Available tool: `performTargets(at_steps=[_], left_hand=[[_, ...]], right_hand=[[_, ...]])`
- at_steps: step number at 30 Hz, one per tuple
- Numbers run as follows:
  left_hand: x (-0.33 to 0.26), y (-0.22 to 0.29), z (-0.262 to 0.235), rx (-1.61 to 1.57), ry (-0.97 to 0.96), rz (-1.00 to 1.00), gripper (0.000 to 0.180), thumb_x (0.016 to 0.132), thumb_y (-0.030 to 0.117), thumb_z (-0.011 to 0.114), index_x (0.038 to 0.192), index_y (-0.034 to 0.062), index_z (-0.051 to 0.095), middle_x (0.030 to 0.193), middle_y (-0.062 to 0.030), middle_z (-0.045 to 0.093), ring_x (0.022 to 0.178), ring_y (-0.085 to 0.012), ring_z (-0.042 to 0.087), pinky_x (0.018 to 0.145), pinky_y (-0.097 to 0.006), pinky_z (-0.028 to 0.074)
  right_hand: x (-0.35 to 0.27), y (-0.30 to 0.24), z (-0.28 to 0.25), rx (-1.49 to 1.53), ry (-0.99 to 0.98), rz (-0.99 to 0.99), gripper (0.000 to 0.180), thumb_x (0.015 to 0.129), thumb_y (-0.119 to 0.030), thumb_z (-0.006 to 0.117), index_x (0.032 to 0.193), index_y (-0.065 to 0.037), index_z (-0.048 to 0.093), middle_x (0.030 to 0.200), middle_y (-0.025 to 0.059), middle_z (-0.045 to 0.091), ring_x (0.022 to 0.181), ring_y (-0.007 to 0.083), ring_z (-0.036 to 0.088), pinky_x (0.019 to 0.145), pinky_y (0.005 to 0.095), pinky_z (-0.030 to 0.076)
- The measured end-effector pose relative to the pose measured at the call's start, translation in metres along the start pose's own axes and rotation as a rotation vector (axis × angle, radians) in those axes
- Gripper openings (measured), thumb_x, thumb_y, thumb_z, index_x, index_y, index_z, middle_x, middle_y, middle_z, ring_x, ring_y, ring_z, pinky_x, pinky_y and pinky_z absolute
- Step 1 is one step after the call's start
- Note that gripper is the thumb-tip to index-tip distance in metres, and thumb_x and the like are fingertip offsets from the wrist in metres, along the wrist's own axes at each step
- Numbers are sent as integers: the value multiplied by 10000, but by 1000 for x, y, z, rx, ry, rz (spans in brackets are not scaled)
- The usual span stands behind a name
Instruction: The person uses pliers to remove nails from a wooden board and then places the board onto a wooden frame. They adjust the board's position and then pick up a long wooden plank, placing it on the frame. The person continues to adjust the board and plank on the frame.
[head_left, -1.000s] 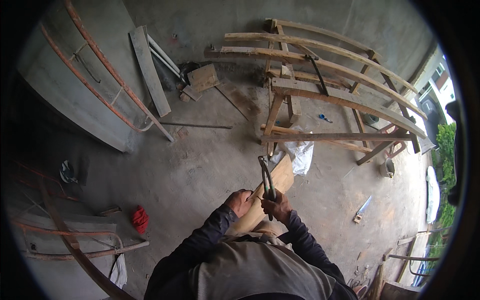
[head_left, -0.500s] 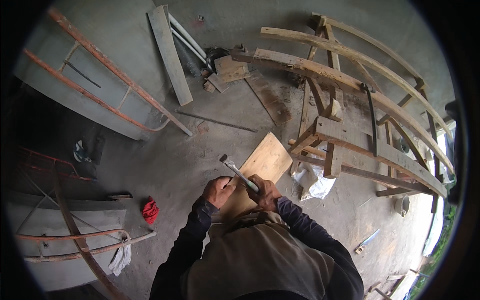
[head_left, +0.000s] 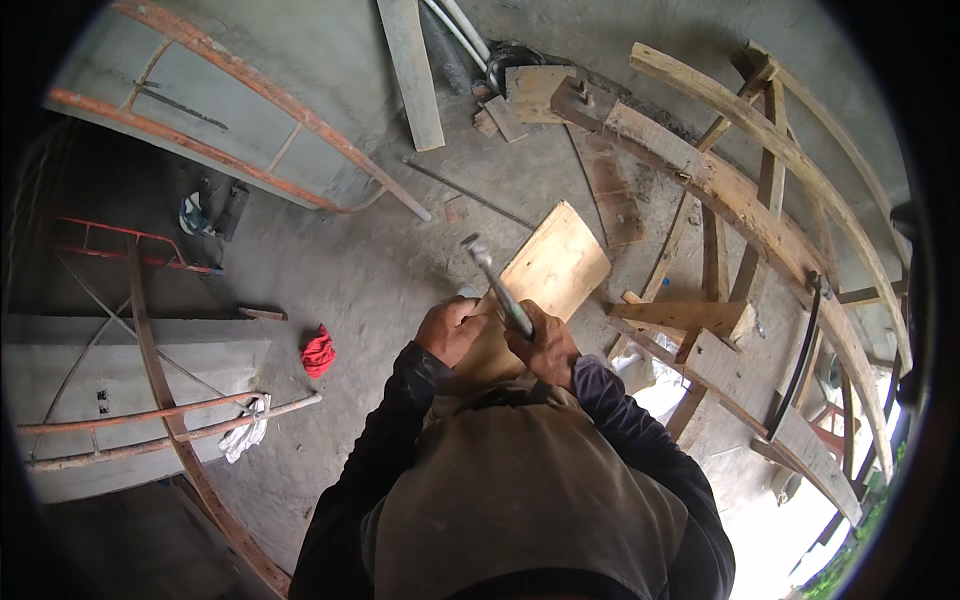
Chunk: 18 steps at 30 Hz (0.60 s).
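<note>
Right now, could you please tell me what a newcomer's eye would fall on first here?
Probably the hammer gripped in the right hand over a pale wooden board in front of the person, with the left hand at the board's left edge. Next would likely come the crumpled red cloth on the grey floor to the left, and the long wooden beams filling the right side.

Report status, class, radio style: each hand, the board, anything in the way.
Right hand gripping hammer. Left hand at left edge of board, exact hold unclear. Board angled, far end toward right. Timber frame off its right side.
</note>
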<state>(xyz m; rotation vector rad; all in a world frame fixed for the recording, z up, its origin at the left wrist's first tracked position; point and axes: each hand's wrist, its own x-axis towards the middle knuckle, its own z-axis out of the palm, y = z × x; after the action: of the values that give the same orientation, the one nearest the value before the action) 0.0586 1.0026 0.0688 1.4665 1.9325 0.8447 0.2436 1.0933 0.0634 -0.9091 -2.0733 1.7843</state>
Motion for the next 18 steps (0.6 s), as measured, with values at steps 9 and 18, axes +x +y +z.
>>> performTargets(at_steps=[9, 18], left_hand=[[114, -35, -30, -75, -268, 292, 236, 862, 180, 602, 940, -42, 594, 860, -205, 556, 779, -351, 564, 693, -399, 437], [225, -124, -109, 31, -117, 205, 192, 823, 150, 595, 800, -30, 533, 805, -241, 545, 736, -428, 548, 657, -480, 433]], right_hand=[[92, -3, -75, -285, 23, -75, 281, 866, -177, 621, 1102, -42, 547, 814, 191, 635, 757, 357, 648, 690, 428, 500], [197, -62, 31, -122, 1, 85, 272, 883, -186, 618, 1122, -82, 542, 898, 187, 662, 841, 384, 665, 718, 456, 525]])
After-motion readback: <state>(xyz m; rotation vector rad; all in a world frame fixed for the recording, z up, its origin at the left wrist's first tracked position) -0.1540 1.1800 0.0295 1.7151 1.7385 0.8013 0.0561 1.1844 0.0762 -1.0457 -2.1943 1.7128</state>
